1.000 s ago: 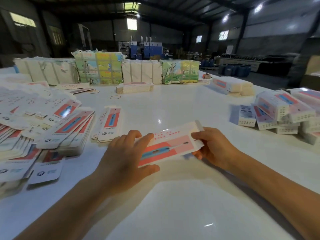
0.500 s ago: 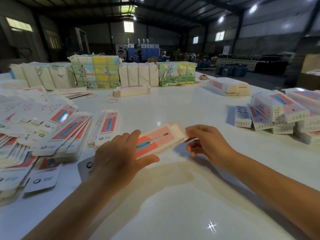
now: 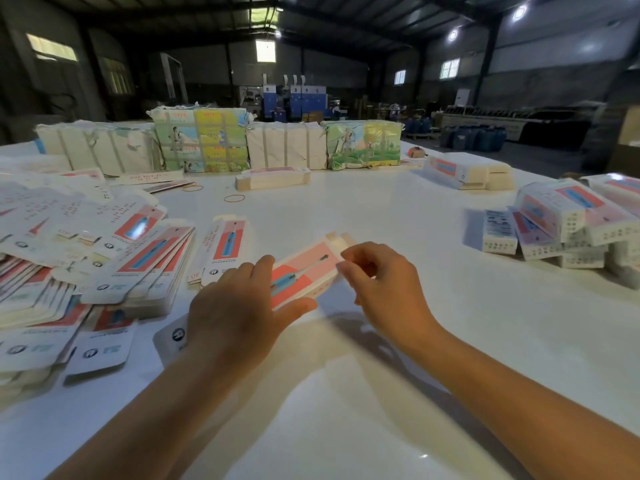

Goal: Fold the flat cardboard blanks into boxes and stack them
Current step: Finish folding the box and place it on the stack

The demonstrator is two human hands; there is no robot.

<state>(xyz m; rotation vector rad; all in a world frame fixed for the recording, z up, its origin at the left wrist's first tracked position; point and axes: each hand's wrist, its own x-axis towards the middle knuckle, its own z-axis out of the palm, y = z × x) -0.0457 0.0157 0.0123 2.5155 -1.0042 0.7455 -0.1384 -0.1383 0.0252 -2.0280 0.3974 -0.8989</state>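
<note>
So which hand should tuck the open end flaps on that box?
Right hand, probably: its fingertips are already at the far end of the box, beside the raised flaps. The left hand grips the near end, steadying it.

Very little is reading clearly here. On the flat blanks [image 3: 104, 258] lying left of the half-folded box [image 3: 304, 271], the letters "OF" are showing in several spots, one in red at the near end of the blank [image 3: 221, 254] just beside the box. Rows of small red print are running along those blanks, too fine to make out. Round logos are sitting on their white tabs, unreadable. The finished boxes [image 3: 568, 223] right of the box are carrying dotted print, also illegible.
</note>
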